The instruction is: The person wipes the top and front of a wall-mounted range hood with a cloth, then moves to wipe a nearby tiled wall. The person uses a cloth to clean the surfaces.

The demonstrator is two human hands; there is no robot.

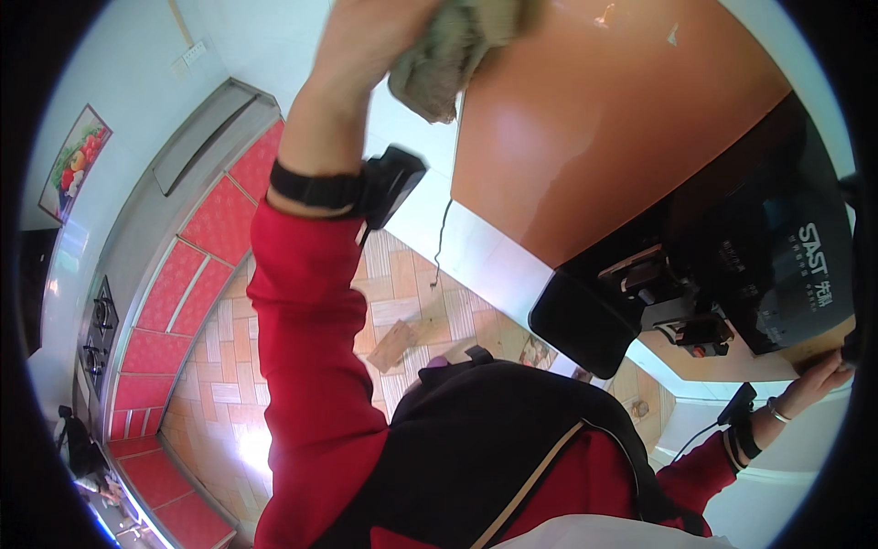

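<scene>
My left hand (381,38), blurred at the top of the view, is closed around a bunched grey-green cloth (439,68). The cloth is beside the left edge of a glossy orange-brown panel (603,110). Far to the right my right hand (816,386) reaches to the rim of the view, with its fingertips by a dark object (850,343) that is mostly cut off. I cannot tell whether it grips that object. Near this hand is a black surface (775,274) bearing the SAST maker's name. Each forearm carries a black strapped device.
Red-fronted cabinets (185,288) line the left, under a metal counter (171,158) with a gas hob (99,329). Two dark metal-trimmed fittings (645,278) and a black rounded panel (583,322) are below the brown panel. A thin cord (441,240) hangs over the wood-patterned floor (405,264).
</scene>
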